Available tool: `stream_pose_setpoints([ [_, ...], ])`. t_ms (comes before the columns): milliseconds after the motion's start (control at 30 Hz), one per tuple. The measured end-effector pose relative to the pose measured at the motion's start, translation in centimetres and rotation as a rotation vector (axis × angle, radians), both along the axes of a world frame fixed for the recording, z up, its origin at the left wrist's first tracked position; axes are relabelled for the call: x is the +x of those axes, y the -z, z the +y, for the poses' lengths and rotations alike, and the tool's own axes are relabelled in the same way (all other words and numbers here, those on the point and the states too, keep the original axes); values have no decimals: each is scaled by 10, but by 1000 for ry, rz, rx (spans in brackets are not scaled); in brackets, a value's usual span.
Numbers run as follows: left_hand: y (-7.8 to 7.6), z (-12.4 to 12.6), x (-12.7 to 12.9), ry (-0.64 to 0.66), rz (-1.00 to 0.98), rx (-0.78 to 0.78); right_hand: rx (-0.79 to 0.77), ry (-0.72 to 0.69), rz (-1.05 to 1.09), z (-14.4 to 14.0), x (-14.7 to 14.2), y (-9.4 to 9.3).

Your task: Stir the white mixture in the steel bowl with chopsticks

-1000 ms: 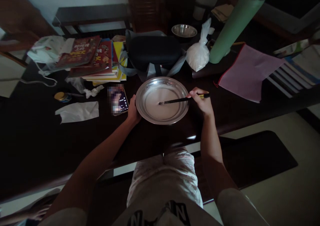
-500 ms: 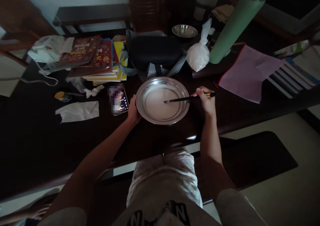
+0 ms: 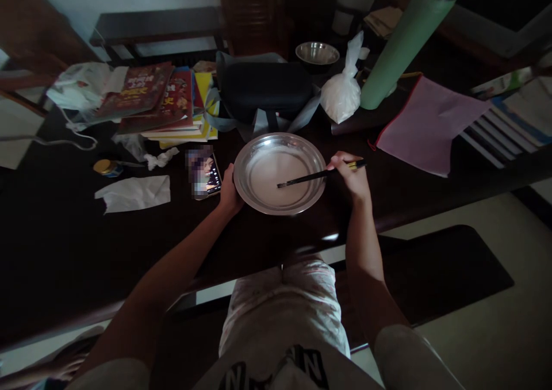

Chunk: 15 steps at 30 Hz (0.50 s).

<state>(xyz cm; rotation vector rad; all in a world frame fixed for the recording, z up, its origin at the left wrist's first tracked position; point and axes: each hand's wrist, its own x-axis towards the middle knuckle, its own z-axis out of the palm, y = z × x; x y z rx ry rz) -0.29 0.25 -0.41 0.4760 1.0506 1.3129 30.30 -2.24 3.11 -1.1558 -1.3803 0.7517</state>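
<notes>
A round metal plate [image 3: 259, 148] with pale white liquid in it lies on the dark table, right in front of me. My left hand [image 3: 228, 194] grips the plate's left rim. My right hand [image 3: 351, 177] is closed on dark chopsticks [image 3: 308, 178] at the plate's right side. Their tips dip into the liquid near the plate's middle. A phone [image 3: 203, 173] with a lit screen lies just left of the plate, beside my left hand.
A black case [image 3: 265, 88], a tied white bag [image 3: 342, 94] and a small metal bowl [image 3: 318, 52] stand behind the plate. A book stack [image 3: 166, 102] lies at back left, crumpled tissue [image 3: 133, 193] at left. A green flask [image 3: 399, 42] and pink folder [image 3: 426, 125] are at right.
The chopstick tips moved right in the liquid, then swung back left and slightly toward me. My left hand stayed on the rim.
</notes>
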Motion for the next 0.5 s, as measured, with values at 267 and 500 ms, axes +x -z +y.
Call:
stream_pose_setpoints([
  [267,1,0,1,-11,20,-1,7,92,26,-1,1,-1],
  [500,0,-1,0,13,30,19,27,32,-47,2,-1,0],
])
